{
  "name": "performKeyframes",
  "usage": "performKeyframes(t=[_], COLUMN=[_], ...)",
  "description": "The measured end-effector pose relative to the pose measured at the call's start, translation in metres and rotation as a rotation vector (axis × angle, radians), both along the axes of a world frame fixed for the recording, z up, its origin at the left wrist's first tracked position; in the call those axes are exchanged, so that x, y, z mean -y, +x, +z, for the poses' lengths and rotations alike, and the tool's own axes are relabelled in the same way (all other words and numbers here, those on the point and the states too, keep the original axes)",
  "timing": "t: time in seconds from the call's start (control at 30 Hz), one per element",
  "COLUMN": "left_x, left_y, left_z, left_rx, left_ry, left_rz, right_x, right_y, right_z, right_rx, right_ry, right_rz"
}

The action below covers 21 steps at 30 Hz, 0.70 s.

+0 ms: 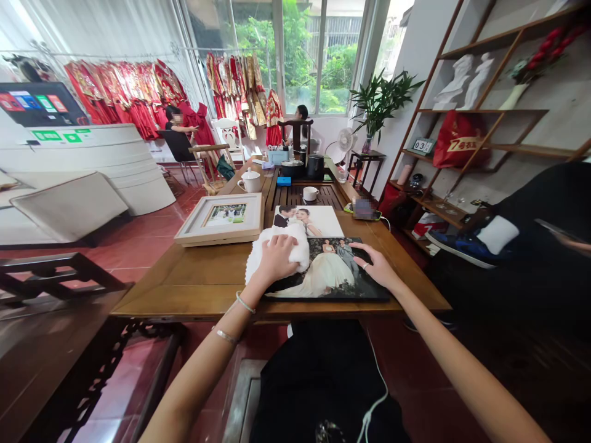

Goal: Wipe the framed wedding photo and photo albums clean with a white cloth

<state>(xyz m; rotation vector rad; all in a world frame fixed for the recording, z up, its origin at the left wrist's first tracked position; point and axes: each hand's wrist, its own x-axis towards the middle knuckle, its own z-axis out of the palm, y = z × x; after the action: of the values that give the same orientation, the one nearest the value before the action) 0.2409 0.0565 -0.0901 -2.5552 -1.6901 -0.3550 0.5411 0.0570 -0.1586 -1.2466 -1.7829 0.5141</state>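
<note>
Having a white cable hanging over dark clothing, nearer than either hand. Sitting at a wooden surface and stretching both arms over its near edge. Wearing bangles on the left wrist.

Grasping a bunched white cloth from above with the left hand, bending the fingers over it and resting it across the far left corner of a dark print. Leaving the right hand released, with fingers parted, and touching the right end of the same print with it. Wearing a ring on that hand. Having the print lying flat on the surface, mostly between the hands.

Facing a pale print just beyond the dark one, ahead of the gap between the hands. Seeing a frame ahead and left of the left hand, and a phone beyond the right hand. Having a person in black sitting well to the right of the right hand.

Looking farther past the hands to a cup on a slatted tray, a blue box and a lidded mug beyond the frame. Viewing a plant past the right hand, and red robes far beyond the left.
</note>
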Motion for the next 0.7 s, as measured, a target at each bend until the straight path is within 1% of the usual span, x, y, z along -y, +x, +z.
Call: performKeyframes(t=[0.1, 0.2, 0.3, 0.43, 0.53, 0.6, 0.7], left_x=[0.008, 0.023, 0.046, 0.083, 0.102, 0.105, 0.096], left_y=[0.002, 0.003, 0.005, 0.008, 0.010, 0.010, 0.011], left_z=[-0.002, -0.002, -0.001, 0.001, 0.003, 0.005, 0.008], left_rx=[0.009, 0.020, 0.027, 0.022, 0.010, 0.003, 0.005], left_ry=[0.008, 0.000, -0.028, -0.078, -0.106, -0.128, -0.145], left_rz=[0.002, -0.045, -0.095, -0.150, -0.178, -0.181, -0.194], right_x=[-0.002, -0.003, -0.003, -0.003, -0.005, -0.006, -0.007], right_y=[0.000, 0.000, 0.000, 0.000, 0.000, 0.001, 0.002], right_z=[-0.002, -0.003, -0.002, -0.001, -0.001, -0.002, -0.003], right_rx=[-0.006, -0.012, -0.018, -0.044, -0.105, -0.145, -0.130], right_ry=[0.006, 0.005, -0.004, -0.024, -0.051, -0.069, -0.060], right_rz=[0.000, 0.000, -0.002, -0.008, 0.009, 0.027, 0.016])
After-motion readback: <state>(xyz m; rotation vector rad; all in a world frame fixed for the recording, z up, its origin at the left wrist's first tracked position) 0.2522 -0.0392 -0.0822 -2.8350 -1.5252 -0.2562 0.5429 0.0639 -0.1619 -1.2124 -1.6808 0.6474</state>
